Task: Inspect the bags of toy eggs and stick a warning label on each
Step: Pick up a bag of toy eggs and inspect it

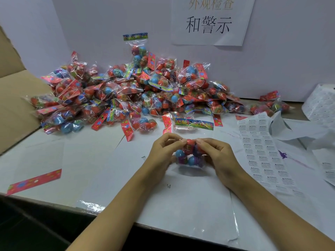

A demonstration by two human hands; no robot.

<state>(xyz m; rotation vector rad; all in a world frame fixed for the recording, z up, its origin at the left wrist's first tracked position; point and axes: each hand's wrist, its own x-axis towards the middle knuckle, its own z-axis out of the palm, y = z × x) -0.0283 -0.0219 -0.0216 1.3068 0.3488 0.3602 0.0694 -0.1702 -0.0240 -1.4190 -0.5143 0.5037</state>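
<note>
Writing is seen on a white sign (211,20) taped to the far wall: large black characters "和警示", with a fainter line above, partly cut off. A clear bag of toy eggs (190,153) is held just above the white table (90,160), near centre; red and blue eggs show through the film. The bag is pinched at its top by the curled fingers of the left hand (163,153) and the right hand (215,156), one on each side. A label sheet (262,151) lies flat just right of the right hand; rows of small "WARNING" stickers are made out, the finer print too small to read. A large pile of bags (126,93) is heaped along the far wall, each bag with a printed header card. A cardboard box flap (16,98) stands at the left edge. A loose red header strip (34,182) lies near the left, close to the table's near edge. Bare tabletop is left between the pile and the near edge.
</note>
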